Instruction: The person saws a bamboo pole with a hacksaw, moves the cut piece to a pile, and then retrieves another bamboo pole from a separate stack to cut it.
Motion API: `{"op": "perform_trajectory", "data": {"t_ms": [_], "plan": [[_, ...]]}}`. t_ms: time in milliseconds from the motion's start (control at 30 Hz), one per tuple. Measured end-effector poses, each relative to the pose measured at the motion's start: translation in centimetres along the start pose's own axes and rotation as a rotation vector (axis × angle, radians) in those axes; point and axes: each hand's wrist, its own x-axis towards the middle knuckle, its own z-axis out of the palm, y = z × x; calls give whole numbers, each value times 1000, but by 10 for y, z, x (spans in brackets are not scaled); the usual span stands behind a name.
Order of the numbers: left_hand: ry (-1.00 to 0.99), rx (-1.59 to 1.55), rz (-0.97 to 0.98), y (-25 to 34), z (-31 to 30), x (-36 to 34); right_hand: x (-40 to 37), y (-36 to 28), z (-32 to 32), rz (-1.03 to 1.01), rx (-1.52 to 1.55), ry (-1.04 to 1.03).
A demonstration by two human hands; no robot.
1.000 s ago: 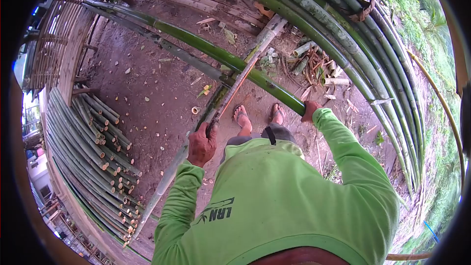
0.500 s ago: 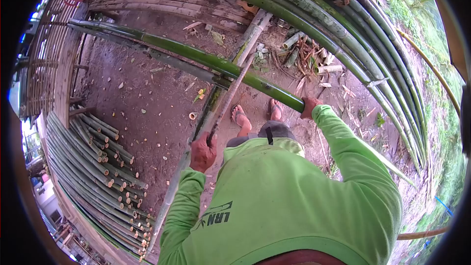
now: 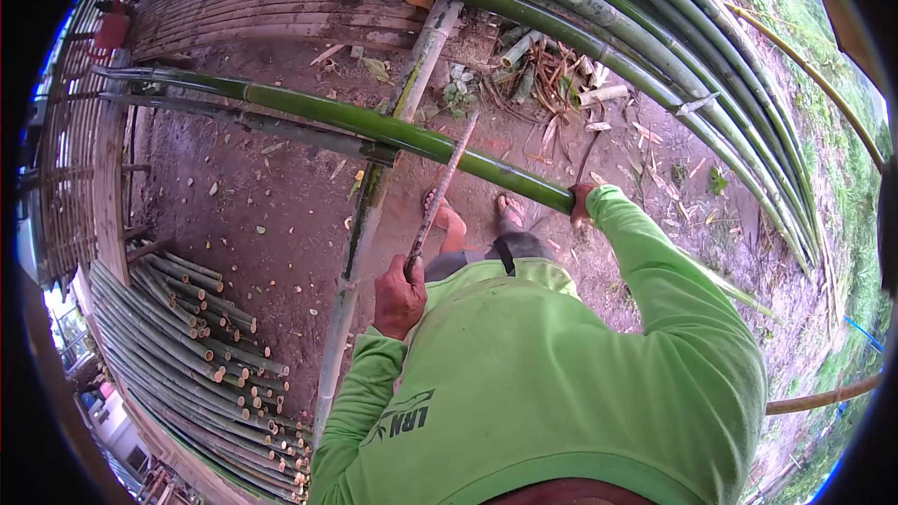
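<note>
My left hand (image 3: 399,297), at the lower centre-left, is closed round the near end of a long, narrow, brownish stick-like piece (image 3: 445,185). That piece lies across the long green bamboo pole (image 3: 327,110), its far end just beyond it. My right hand (image 3: 582,204) grips the right end of this pole. A paler support pole (image 3: 428,61) slants beneath the green one. Just below the green pole, a darker, thinner bamboo (image 3: 281,124) ends at the support pole. Whether the stick-like piece has a blade edge cannot be made out.
Long bamboo poles (image 3: 561,23) lie across the upper right. Cut bamboo (image 3: 178,346) is stacked at the lower left. Bamboo scraps (image 3: 603,94) litter the ground beyond my feet (image 3: 510,210). A slatted bamboo platform (image 3: 253,9) stands at the upper left, near a red object (image 3: 112,31).
My view has shifted. My left hand and the stick-like piece have moved away from the support pole, nearer my body. My right hand still holds the green pole's end.
</note>
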Motion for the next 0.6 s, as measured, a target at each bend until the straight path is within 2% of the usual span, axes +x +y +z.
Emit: {"op": "perform_trajectory", "data": {"t_ms": [67,300,333,400,467,533,600], "plan": [[21,53,-22,9,10,-4,-9,-12,-3,-6,27,11],[43,197,-27,22,38,-22,39,7,52,-57,134,203],[50,205,-21,23,38,-25,32,1,47,-63,235,234],[81,208,-5,25,42,-27,21,-15,29,-73,425,298],[92,200,-15,30,43,-29,20,-44,4,-266,467,330],[82,191,-41,34,42,-28,32,-81,-16,-325,542,331],[77,195,-56,35,40,-26,63,-115,-23,-393,585,442]]}}
